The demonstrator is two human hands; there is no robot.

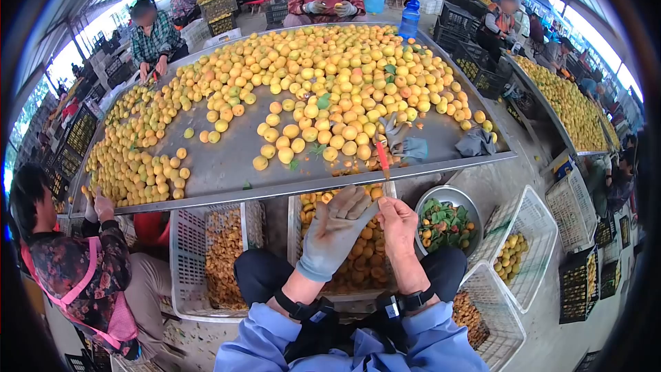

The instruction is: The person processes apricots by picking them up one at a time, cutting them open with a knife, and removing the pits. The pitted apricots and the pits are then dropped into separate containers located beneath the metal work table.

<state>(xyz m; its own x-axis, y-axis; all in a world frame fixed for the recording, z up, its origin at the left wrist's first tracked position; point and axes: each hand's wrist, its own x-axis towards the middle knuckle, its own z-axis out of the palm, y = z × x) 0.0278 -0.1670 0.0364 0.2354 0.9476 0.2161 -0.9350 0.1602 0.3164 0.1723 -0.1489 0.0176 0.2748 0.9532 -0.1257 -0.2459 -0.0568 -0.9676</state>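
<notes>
My left hand [335, 229] wears a grey work glove with a brown-stained palm, its fingers stretched out and holding nothing. Bare, my right hand [399, 226] pinches at the tip of one finger of that glove. Just beyond both hands, a red-handled knife [383, 160] lies at the metal table's edge. Crumpled grey gloves [398, 134] rest on the table behind it. Under my hands, between my knees, stands a crate [294, 231] holding apricot halves [368, 251].
Apricots [358, 93] are heaped across the metal table [231, 169]. A dark cloth [476, 143] lies at its right. Crates of halves [224, 258] and fruit [509, 258] flank me, with a metal bowl [449, 219] of leaves at right. A co-worker [82, 262] sits at left; others sit across.
</notes>
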